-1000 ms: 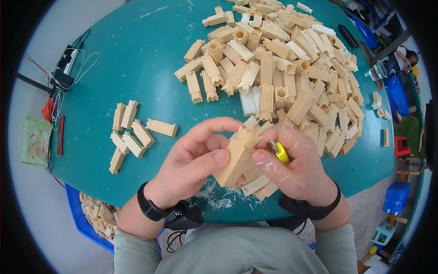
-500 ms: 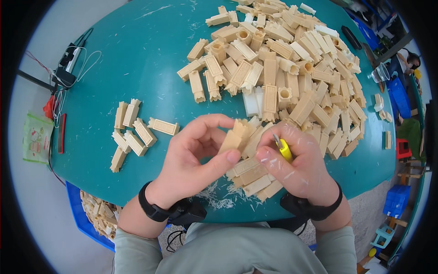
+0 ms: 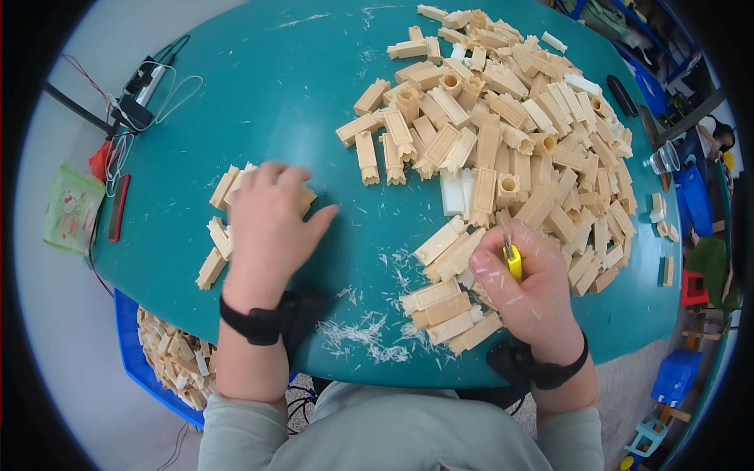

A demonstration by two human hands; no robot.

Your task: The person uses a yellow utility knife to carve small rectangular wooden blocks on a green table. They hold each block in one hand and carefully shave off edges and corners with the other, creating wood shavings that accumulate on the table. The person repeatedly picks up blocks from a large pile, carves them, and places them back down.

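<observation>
The left hand (image 3: 271,224) hung over a small group of blocks (image 3: 210,268), its thumb spread wide from the fingers; whether it touched a block could not be told. A broad stretch of tabletop lay between that group and the big pile (image 3: 487,145). The right hand (image 3: 530,286) was beside the pile's near side, its fingers closed around a yellow cutter (image 3: 513,261) with the blade tip pointing away from the body. Just left of it, a cluster of blocks (image 3: 430,297) lay near the table's front edge.

The table (image 3: 259,94) was green with a curved rim. A blue bin (image 3: 129,337) of similar pieces stood below its left edge; a power strip (image 3: 149,86) and white cable lay at the far left, and a clear cup (image 3: 666,157) at the right.

Most blocks were cream or tan, a few white, with long square bodies, raised panels and jagged ends, some with round holes. Thin pale shavings (image 3: 369,334) curled across the smooth top.
</observation>
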